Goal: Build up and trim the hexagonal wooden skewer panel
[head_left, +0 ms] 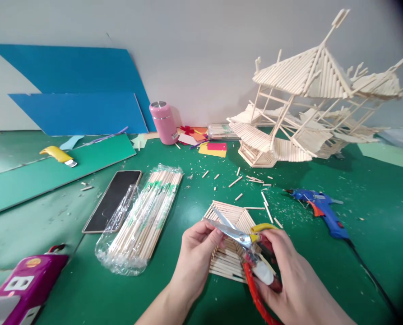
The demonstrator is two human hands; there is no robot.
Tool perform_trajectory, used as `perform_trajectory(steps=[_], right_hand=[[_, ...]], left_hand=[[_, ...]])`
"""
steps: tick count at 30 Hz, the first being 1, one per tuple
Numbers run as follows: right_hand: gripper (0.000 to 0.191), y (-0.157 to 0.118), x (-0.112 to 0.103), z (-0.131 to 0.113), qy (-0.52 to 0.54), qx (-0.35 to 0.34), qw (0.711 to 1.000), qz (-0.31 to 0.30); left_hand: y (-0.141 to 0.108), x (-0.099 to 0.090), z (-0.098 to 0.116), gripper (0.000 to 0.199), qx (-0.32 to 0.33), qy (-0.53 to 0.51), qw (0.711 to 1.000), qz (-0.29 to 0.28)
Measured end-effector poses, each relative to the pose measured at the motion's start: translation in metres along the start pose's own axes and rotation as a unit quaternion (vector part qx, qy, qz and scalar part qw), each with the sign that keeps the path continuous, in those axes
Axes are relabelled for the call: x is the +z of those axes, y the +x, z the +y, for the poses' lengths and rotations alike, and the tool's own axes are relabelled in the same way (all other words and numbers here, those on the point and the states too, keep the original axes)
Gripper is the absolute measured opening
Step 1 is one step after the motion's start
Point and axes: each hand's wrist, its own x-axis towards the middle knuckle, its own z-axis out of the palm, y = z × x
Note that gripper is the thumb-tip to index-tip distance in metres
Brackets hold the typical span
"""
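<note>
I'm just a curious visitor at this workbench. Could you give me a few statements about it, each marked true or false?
1. The right hand holds scissors. True.
2. The left hand rests on the phone. False: the left hand is at the scissors' blades; the phone lies apart on the table.
3. A panel of sticks is beneath the scissors. True.
4. The large stick model stands at the far left. False: the large stick model stands at the back right.
5. A bundle of sticks lies in clear plastic. True.
</note>
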Motion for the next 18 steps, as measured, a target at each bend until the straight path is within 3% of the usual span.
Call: perform_trajectory(steps=[7,18], right_hand=[[0.058,0.0005,-0.0038,0.0016,-0.033,-0.02,0.999,-0.024],[0.04,0.0045,-0.0101,0.0028,-0.009,-0.002,0.997,-0.071]], left_hand=[[-0.0007,-0.0016,-0.0004,0.013,0.03,0.04,0.999,-0.012],[-0.003,-0.0044,-0.0014,0.012,0.053,0.084,0.995,-0.031]])
